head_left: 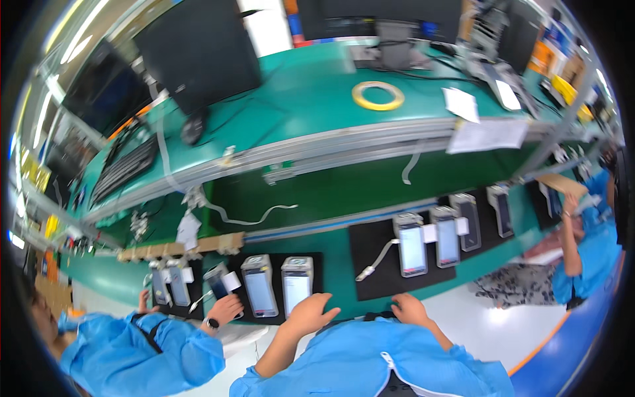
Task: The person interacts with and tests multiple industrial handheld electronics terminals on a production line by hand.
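Observation:
My left hand (312, 313) is at the near edge of the bench, over the lower part of a white handheld terminal (297, 281) with a lit screen. Its fingers are apart, with nothing in them, and it hides the terminal's lower end. My right hand (409, 309) rests by the bench edge, below a black mat (370, 245); its fingers look loosely spread and hold nothing. On that mat stand a lit terminal (413, 251), a second lit terminal (446, 241) and a dark-screened terminal (468, 225). Another lit terminal (260, 288) lies left of my left hand.
A co-worker's hand (225, 309) touches a terminal (221, 281) at the left. Another person (591, 245) holds a tan box (562, 186) at the right. Above runs a shelf with a metal edge (370, 142), a yellow tape ring (378, 96), a keyboard (126, 171) and monitors. A white cable (377, 260) crosses the mat.

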`<state>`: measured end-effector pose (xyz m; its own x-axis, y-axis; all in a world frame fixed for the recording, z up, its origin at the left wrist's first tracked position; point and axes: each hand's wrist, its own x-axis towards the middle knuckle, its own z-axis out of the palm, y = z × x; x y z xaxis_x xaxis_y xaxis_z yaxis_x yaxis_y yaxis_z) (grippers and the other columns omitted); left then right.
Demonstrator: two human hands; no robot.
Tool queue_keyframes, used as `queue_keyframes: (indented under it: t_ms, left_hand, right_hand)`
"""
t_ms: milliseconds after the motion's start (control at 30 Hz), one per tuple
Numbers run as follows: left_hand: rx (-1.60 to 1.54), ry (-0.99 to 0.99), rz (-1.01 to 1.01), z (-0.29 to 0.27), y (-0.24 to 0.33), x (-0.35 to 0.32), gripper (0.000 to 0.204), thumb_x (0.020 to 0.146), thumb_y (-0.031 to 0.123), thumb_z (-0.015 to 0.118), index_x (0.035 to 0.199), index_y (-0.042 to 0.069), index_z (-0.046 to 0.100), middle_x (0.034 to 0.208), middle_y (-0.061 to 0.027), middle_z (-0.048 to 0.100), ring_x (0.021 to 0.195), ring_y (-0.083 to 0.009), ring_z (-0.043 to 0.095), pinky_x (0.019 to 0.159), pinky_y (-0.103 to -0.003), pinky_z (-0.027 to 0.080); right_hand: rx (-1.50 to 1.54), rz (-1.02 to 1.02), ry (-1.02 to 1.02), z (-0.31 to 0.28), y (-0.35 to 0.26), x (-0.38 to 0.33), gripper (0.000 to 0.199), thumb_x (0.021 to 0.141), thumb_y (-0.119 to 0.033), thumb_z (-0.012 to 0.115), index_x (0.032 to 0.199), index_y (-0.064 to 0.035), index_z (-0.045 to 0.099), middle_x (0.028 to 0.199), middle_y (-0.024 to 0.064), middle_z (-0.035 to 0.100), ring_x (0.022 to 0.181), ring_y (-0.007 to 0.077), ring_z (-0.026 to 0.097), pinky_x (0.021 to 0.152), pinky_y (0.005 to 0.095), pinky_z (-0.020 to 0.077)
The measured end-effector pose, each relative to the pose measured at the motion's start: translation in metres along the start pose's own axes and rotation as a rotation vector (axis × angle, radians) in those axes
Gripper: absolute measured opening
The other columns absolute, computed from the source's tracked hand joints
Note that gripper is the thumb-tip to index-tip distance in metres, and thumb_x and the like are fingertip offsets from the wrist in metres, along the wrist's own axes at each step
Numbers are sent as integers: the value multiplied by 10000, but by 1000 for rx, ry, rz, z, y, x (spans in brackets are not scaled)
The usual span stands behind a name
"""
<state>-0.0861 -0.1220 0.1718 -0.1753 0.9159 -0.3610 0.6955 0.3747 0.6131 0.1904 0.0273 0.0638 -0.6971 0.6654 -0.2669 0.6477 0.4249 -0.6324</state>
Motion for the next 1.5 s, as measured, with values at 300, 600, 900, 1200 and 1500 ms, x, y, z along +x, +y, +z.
queue_keyframes:
  t_ms: [300, 600, 900, 1200, 1500]
  left_hand:
    - [-819, -77, -103, 139, 51, 153, 594, 829, 274, 721, 1270, -37, 474, 1204, -159, 549, 1086, -221, 555, 924, -329, 471]
    - [-1612, 147, -185, 181, 84, 228, 409, 934, 262, 575, 1205, -40, 532, 1138, -128, 607, 1059, -207, 575, 931, -330, 443]
    - [-1793, 436, -225, 171, 90, 218, 372, 964, 274, 492, 1167, -31, 557, 1141, -120, 625, 1066, -220, 591, 931, -342, 457]
    - [-1409, 463, -249, 144, 36, 190, 359, 932, 252, 538, 1085, -70, 583, 1022, -146, 643, 940, -210, 614, 861, -320, 469]
    - [125, 707, 169, 124, 73, 173, 809, 646, 264, 789, 1279, -45, 391, 1247, -242, 428, 1178, -406, 404, 999, -471, 332]
  right_hand:
    - [35, 338, 503, -76, 84, 12, 349, 741, -165, 695, 1052, -40, 598, 1030, 173, 610, 957, 356, 590, 824, 433, 483]
    - [-80, 435, 473, -98, 124, 46, 999, 637, -405, 814, 1351, 97, 328, 1289, 264, 447, 1184, 405, 421, 1004, 445, 365]
    - [-161, 431, 560, -95, 123, 77, 890, 563, -365, 824, 1230, 63, 419, 1166, 213, 492, 1086, 360, 447, 923, 451, 384]
    - [-101, 168, 562, -85, 96, 67, 907, 633, -380, 795, 1314, 59, 387, 1268, 232, 424, 1135, 397, 408, 951, 484, 333]
    - [-472, -568, 387, -99, 36, 146, 703, 616, -243, 767, 1221, 9, 514, 1186, 141, 523, 1125, 286, 483, 975, 433, 338]
